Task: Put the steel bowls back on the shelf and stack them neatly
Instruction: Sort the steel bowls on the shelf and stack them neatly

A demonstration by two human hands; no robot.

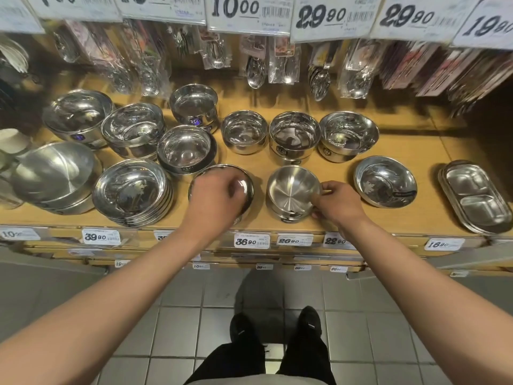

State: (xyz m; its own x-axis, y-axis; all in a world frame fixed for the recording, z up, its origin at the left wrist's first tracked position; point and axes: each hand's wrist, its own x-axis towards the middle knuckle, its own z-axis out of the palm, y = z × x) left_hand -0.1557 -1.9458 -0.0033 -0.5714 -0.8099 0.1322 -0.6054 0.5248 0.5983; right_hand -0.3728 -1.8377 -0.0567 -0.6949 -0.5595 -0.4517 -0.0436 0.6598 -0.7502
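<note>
Several steel bowls stand on a wooden shelf [402,151], some in stacks. My left hand [215,194] lies over a shiny bowl [247,182] at the shelf's front middle, fingers curled down onto its rim. My right hand [337,201] pinches the right rim of a brushed steel bowl [291,187] that sits on top of a short stack right beside the first bowl. Behind them stands a row of three small bowls [294,134].
Stacks of wider bowls [130,190] fill the shelf's left half. A shallow bowl [384,180] and divided steel trays [474,195] lie to the right. Packaged spoons [256,65] hang above the back. Price tags [251,240] line the front edge.
</note>
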